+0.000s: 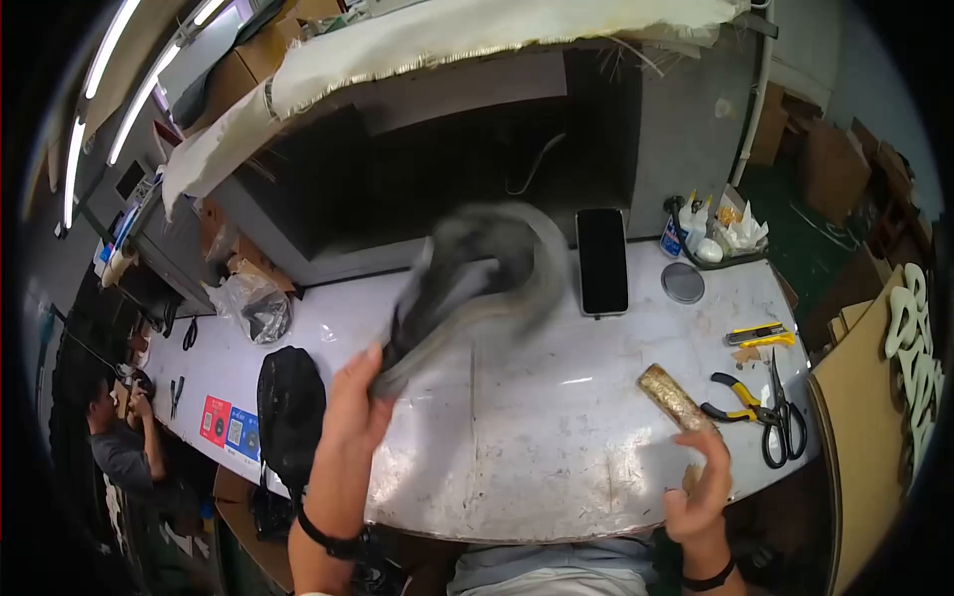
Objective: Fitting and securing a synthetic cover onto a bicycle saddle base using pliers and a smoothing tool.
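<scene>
Head view, one frame. Worn white workbench (537, 467) runs left to right.

Containers: far right, a small tray (717, 248) packed with white glue bottles and crumpled white tissue; exact bottle count cannot be told. Just near of it a round grey lid (683, 282) lies flat. Far left, a clear plastic bag (253, 306) with something dark inside. Cardboard boxes (253, 55) stacked far left above the bench.

Left hand (350, 402): fingers closed on the near end of a dark grey fabric piece (477, 283), which is lifted off the bench and motion-blurred; it arcs up and right toward the black phone (602, 260). Its shape cannot be resolved through the blur. A black band sits on this wrist.

Right hand (704, 487): at the near right edge, fingers curled about the near end of a gold-coloured block (676, 397), which lies slanted on the bench. Grip looks loose; whether it is fully closed cannot be told.

Counts: one phone, one yellow utility knife (760, 336), one pair of yellow-handled pliers (733, 397), one pair of black scissors (782, 417), all on the right, just beyond the gold block. One black bag (290, 407) at the near left edge, beside the left forearm.

Surroundings: cream cloth (447, 40) draped over the shelf above. Another person (114, 442) sits far left, well apart.
</scene>
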